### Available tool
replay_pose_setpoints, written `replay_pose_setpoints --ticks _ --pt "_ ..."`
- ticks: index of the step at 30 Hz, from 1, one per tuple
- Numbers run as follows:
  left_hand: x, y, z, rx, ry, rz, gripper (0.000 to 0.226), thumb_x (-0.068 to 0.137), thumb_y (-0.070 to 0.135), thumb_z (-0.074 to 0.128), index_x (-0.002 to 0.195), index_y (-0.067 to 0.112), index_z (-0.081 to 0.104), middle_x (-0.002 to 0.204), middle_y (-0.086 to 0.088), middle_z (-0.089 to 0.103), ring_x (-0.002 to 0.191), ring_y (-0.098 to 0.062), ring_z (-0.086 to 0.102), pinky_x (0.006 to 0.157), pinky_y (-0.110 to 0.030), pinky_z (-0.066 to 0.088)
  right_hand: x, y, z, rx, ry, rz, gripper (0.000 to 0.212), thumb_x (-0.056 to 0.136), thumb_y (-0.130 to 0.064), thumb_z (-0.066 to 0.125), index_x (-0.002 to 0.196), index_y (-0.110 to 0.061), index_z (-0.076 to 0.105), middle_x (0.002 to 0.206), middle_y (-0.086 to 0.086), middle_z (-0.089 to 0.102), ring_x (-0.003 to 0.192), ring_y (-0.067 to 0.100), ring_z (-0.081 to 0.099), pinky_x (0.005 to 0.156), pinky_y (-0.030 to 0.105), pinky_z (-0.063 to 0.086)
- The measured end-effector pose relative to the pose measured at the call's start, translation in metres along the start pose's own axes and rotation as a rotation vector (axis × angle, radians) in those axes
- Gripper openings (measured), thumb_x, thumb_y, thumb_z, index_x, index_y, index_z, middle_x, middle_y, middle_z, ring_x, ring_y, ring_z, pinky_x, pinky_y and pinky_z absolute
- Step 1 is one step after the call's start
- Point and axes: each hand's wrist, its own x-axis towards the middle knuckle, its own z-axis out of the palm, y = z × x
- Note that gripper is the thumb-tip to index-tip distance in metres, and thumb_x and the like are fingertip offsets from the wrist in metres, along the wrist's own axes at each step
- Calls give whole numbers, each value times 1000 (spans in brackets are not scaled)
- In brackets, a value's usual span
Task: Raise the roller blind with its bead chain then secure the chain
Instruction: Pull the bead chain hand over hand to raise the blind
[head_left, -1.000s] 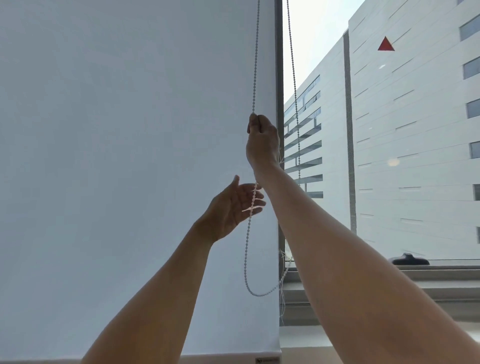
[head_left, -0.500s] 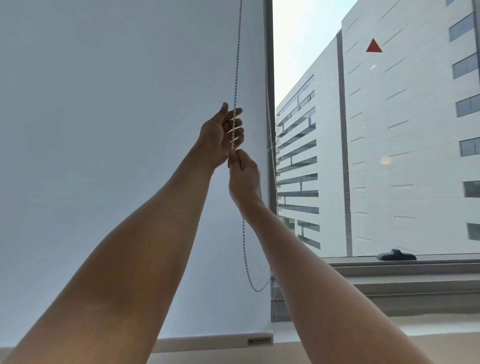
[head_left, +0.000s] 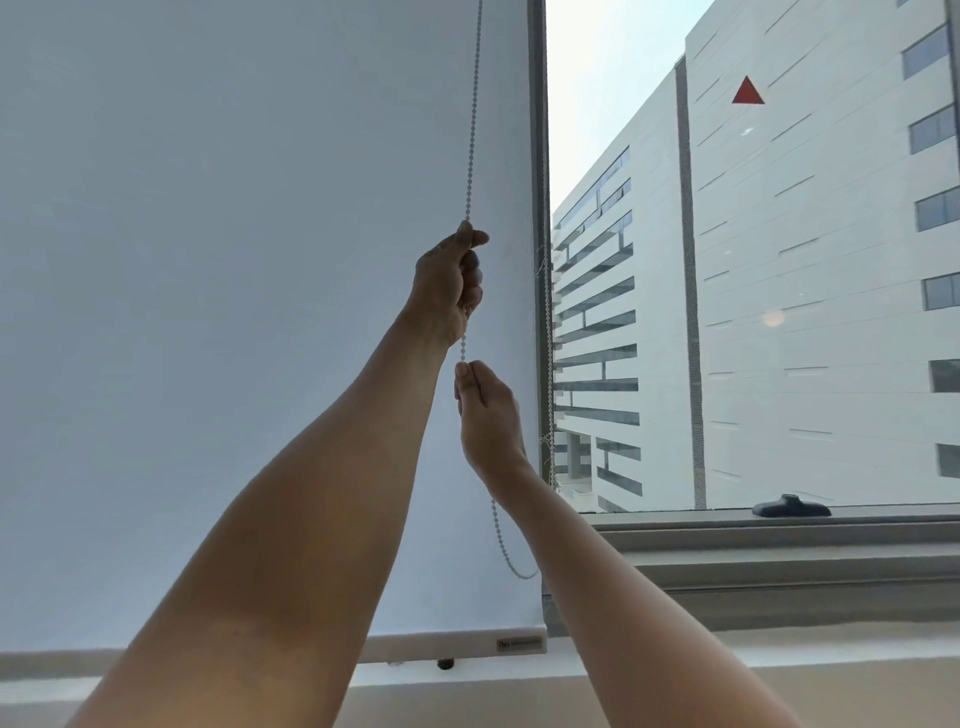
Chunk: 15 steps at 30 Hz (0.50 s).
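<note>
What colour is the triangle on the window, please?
Red triangle, clearest in the head view.

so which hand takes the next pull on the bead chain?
Left, probably. The left hand is fisted on the bead chain high up, with a full stroke below it. The right hand pinches the same strand just beneath, already low, so it should release and reach above.

The roller blind (head_left: 234, 312) is plain pale white with a bluish-grey cast and no pattern; its bottom bar (head_left: 457, 646) is white with a small dark-printed label. The bead chain (head_left: 472, 130) is white-grey, a string of tiny beads. The window frame (head_left: 539, 208) is grey. Outside, the building (head_left: 805, 312) is off-white, striped with dark horizontal window bands, and bears a red triangle (head_left: 748, 91). The window handle (head_left: 790, 506) is black
</note>
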Motion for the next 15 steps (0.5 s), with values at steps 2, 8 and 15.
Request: replay_pose_setpoints --ticks 2,8,15 --pt "-4 -5 -2 -14 -19 30 30 97 25 43 71 14 54 36 12 32 30 -3 22 29 -14 19 -1 5 -3 29 -51 42 40 97 -24 37 58 -21 31 53 -8 28 49 6 23 48 19 20" --pt "-13 -6 -5 -115 -91 133 32 98 24 37 71 15 52 36 10 31 30 -3 22 28 -12 18 9 9 -26 181 -233 170 40 98 -30 33 67 -21 56 47 -10 51 43 1 40 44 14 31" --pt "-31 -28 -11 -236 -166 106 33 99 24 33 72 13 50 37 10 30 29 -2 22 29 -12 16 53 -25 -43 412 -141 224 43 99 -35 28 81 -19 63 77 -3 67 70 9 62 66 25 45"
